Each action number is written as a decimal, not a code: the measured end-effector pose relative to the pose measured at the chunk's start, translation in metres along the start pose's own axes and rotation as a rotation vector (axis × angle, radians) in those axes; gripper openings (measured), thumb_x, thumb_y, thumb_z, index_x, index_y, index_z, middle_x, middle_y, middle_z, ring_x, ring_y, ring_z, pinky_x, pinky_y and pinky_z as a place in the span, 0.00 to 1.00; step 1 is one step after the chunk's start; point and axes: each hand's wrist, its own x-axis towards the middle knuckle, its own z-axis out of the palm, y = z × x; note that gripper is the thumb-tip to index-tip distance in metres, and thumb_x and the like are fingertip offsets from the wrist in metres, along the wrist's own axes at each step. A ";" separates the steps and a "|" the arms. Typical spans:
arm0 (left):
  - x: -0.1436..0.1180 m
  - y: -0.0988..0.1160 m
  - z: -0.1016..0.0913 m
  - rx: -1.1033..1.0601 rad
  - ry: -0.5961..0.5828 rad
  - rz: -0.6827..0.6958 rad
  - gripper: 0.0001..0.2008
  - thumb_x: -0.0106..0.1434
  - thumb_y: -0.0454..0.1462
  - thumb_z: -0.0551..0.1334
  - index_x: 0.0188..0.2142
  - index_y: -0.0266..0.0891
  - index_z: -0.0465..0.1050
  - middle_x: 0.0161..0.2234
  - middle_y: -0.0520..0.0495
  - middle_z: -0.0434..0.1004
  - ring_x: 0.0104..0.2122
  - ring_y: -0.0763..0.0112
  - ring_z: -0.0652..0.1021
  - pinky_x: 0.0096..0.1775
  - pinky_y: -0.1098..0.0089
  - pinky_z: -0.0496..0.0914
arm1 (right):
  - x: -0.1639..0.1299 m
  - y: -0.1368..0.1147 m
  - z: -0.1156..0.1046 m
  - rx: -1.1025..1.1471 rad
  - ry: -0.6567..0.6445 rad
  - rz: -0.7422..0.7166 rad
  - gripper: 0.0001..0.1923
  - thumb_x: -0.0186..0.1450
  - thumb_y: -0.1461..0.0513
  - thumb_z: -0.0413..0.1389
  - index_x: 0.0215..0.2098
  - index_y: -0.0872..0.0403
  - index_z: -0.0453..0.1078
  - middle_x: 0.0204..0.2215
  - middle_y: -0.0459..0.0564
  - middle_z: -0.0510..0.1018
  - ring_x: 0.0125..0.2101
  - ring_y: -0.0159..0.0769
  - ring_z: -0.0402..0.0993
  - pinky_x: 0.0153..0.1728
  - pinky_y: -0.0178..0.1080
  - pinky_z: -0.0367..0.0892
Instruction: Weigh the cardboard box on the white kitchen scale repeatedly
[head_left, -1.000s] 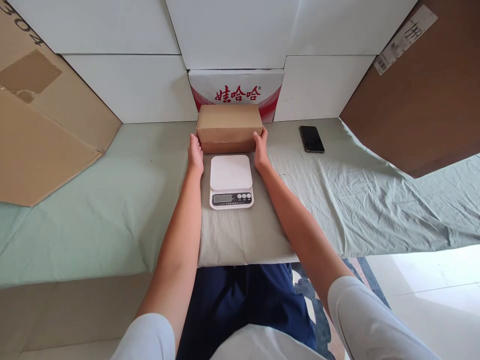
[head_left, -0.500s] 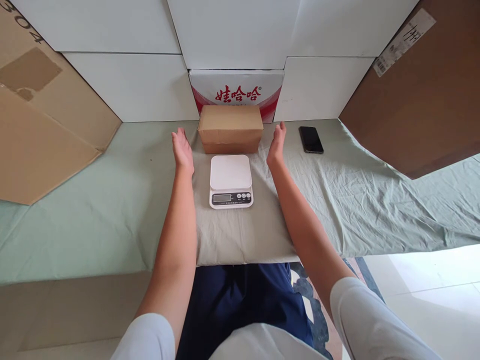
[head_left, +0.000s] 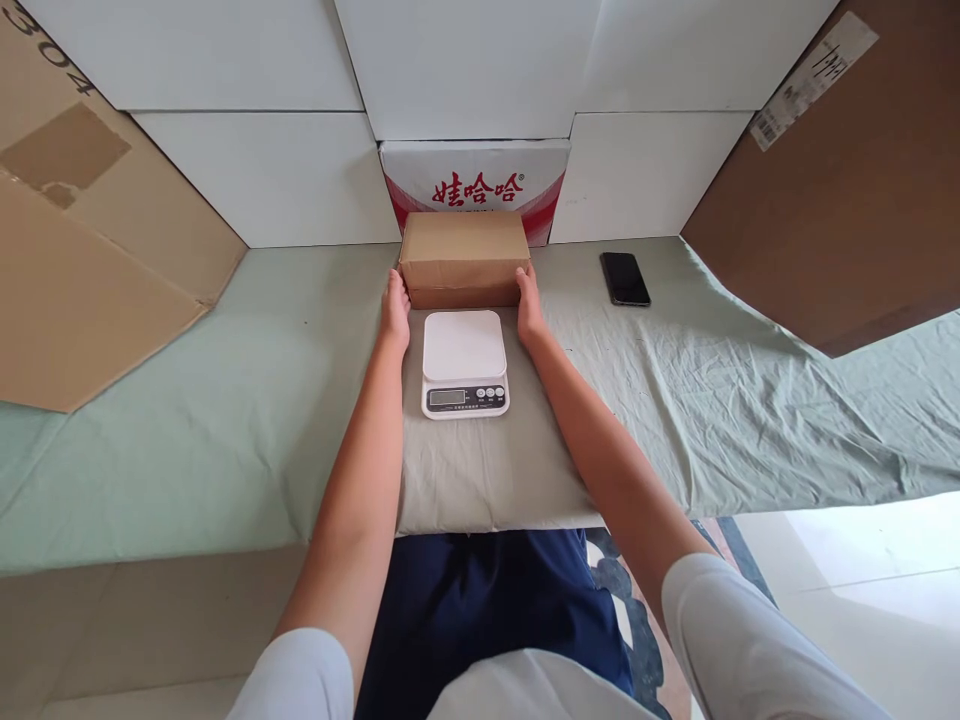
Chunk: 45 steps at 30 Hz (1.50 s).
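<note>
A brown cardboard box [head_left: 463, 257] rests on the green cloth at the back of the table, just behind a white digital scale [head_left: 464, 362]. My left hand [head_left: 394, 308] presses flat against the box's left end. Against its right end lies my right hand [head_left: 529, 305]. Both hands clasp the box between them, and it still sits on the cloth. The scale's platform is bare.
A black phone [head_left: 624, 278] lies right of the box. A red-and-white printed carton [head_left: 474, 180] and white boxes [head_left: 262, 170] form the back wall. Cardboard sheets lean at the left [head_left: 90, 260] and right [head_left: 840, 200]. The table's front edge [head_left: 495, 520] is near my lap.
Half a second ago both hands were spread apart, off the box; now they have closed in again on its two ends. The box has not moved.
</note>
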 end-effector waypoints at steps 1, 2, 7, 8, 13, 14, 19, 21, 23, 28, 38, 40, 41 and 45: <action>0.001 -0.002 0.000 -0.014 0.006 0.009 0.40 0.81 0.62 0.48 0.79 0.40 0.66 0.82 0.37 0.64 0.82 0.59 0.65 0.81 0.60 0.57 | -0.002 -0.003 0.001 -0.006 -0.002 -0.013 0.48 0.62 0.29 0.56 0.72 0.44 0.66 0.81 0.47 0.68 0.84 0.47 0.56 0.88 0.56 0.47; 0.002 -0.004 0.000 -0.028 0.012 0.018 0.41 0.79 0.64 0.50 0.77 0.41 0.68 0.81 0.36 0.65 0.82 0.57 0.65 0.81 0.58 0.57 | -0.003 -0.005 0.002 -0.010 -0.001 -0.019 0.49 0.62 0.29 0.57 0.72 0.45 0.66 0.80 0.49 0.69 0.84 0.47 0.57 0.88 0.55 0.49; 0.006 -0.009 -0.003 -0.043 0.012 0.073 0.45 0.70 0.72 0.60 0.67 0.41 0.79 0.76 0.32 0.75 0.82 0.49 0.65 0.81 0.53 0.58 | -0.006 -0.014 0.004 -0.026 -0.002 0.009 0.52 0.60 0.29 0.57 0.73 0.47 0.63 0.80 0.51 0.69 0.83 0.48 0.59 0.88 0.54 0.50; 0.005 -0.008 -0.003 -0.037 0.007 0.086 0.46 0.68 0.73 0.61 0.66 0.40 0.80 0.75 0.31 0.75 0.82 0.48 0.65 0.81 0.53 0.58 | -0.007 -0.016 0.005 -0.028 -0.003 0.013 0.52 0.60 0.30 0.58 0.73 0.47 0.62 0.80 0.51 0.68 0.83 0.48 0.59 0.88 0.54 0.50; -0.001 0.008 -0.004 -0.002 0.008 0.159 0.50 0.64 0.77 0.61 0.64 0.39 0.81 0.75 0.30 0.75 0.83 0.44 0.63 0.81 0.53 0.58 | -0.006 -0.032 0.010 -0.014 -0.039 -0.020 0.49 0.63 0.31 0.58 0.74 0.43 0.60 0.82 0.48 0.66 0.83 0.48 0.58 0.88 0.56 0.50; -0.004 0.015 -0.003 0.007 0.002 0.184 0.50 0.64 0.77 0.62 0.63 0.39 0.82 0.74 0.30 0.76 0.83 0.43 0.62 0.82 0.53 0.58 | -0.006 -0.037 0.011 -0.015 -0.049 -0.038 0.49 0.63 0.31 0.58 0.75 0.42 0.60 0.82 0.48 0.66 0.83 0.48 0.57 0.88 0.56 0.49; -0.035 0.063 -0.005 0.050 -0.031 0.357 0.45 0.68 0.72 0.64 0.65 0.40 0.81 0.73 0.36 0.77 0.84 0.44 0.60 0.82 0.54 0.58 | -0.020 -0.082 0.013 -0.052 -0.093 -0.141 0.48 0.66 0.30 0.58 0.77 0.39 0.59 0.82 0.45 0.65 0.85 0.51 0.53 0.88 0.61 0.49; -0.059 0.074 -0.009 0.079 -0.045 0.396 0.45 0.68 0.72 0.63 0.65 0.40 0.81 0.71 0.36 0.78 0.83 0.42 0.63 0.81 0.53 0.60 | -0.039 -0.103 0.009 -0.085 -0.118 -0.184 0.45 0.69 0.30 0.56 0.77 0.36 0.61 0.83 0.41 0.64 0.86 0.51 0.50 0.88 0.62 0.48; -0.086 0.076 -0.017 0.124 -0.060 0.415 0.45 0.67 0.73 0.63 0.64 0.41 0.82 0.71 0.36 0.80 0.80 0.40 0.67 0.80 0.53 0.63 | -0.065 -0.118 0.002 -0.149 -0.150 -0.231 0.43 0.70 0.31 0.57 0.77 0.34 0.62 0.83 0.39 0.62 0.87 0.51 0.48 0.89 0.62 0.44; -0.147 0.057 -0.034 0.203 -0.081 0.413 0.44 0.70 0.73 0.58 0.65 0.44 0.81 0.68 0.35 0.82 0.77 0.43 0.73 0.77 0.53 0.67 | -0.125 -0.110 -0.013 -0.193 -0.176 -0.217 0.44 0.72 0.34 0.59 0.80 0.34 0.59 0.85 0.43 0.58 0.87 0.54 0.48 0.88 0.64 0.46; -0.179 0.039 -0.039 0.153 -0.041 0.381 0.39 0.71 0.70 0.59 0.64 0.48 0.82 0.64 0.36 0.85 0.73 0.44 0.78 0.73 0.52 0.72 | -0.151 -0.074 -0.006 -0.145 -0.117 -0.120 0.48 0.69 0.32 0.58 0.81 0.33 0.53 0.82 0.47 0.63 0.83 0.57 0.56 0.86 0.66 0.53; -0.179 0.037 -0.039 0.141 -0.028 0.380 0.39 0.71 0.71 0.59 0.63 0.48 0.83 0.65 0.36 0.85 0.72 0.44 0.79 0.73 0.51 0.73 | -0.152 -0.073 -0.005 -0.144 -0.116 -0.095 0.49 0.68 0.32 0.58 0.81 0.34 0.53 0.82 0.47 0.63 0.83 0.57 0.56 0.86 0.66 0.52; -0.179 0.036 -0.040 0.140 -0.023 0.379 0.39 0.71 0.71 0.59 0.64 0.48 0.83 0.66 0.37 0.84 0.72 0.44 0.79 0.73 0.51 0.73 | -0.153 -0.073 -0.005 -0.146 -0.118 -0.086 0.49 0.68 0.31 0.58 0.81 0.34 0.53 0.83 0.47 0.62 0.83 0.57 0.57 0.86 0.65 0.53; -0.178 0.034 -0.040 0.158 -0.017 0.340 0.41 0.70 0.72 0.58 0.65 0.49 0.82 0.68 0.37 0.83 0.74 0.45 0.77 0.73 0.52 0.72 | -0.153 -0.072 -0.005 -0.155 -0.115 -0.075 0.50 0.68 0.31 0.57 0.82 0.33 0.51 0.84 0.45 0.61 0.82 0.57 0.57 0.86 0.65 0.53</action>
